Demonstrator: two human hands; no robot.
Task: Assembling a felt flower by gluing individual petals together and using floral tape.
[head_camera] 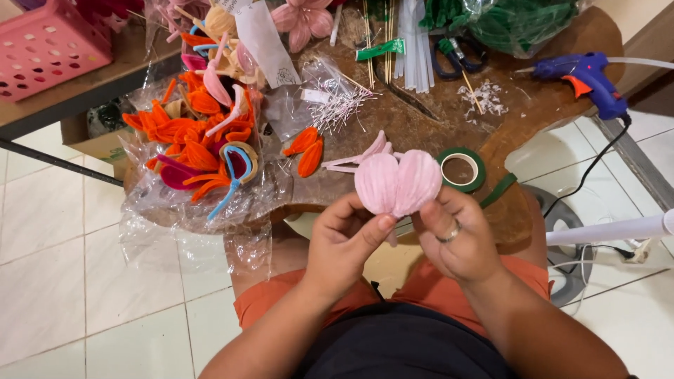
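While both thumbs pinch the base of two pink fuzzy petals [398,184] near the table's [421,119] front edge, the left hand [345,238] and right hand [456,235] grip closed; holding the bases aligned and tight, green tape roll [461,169] just beyond, looks key

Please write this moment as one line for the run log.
left hand: pinches pink petals | right hand: holds same petals | green tape roll: on wooden table, beside

Bright, even daylight, soft shadows, sharp centre, slight wide-angle edge distortion.
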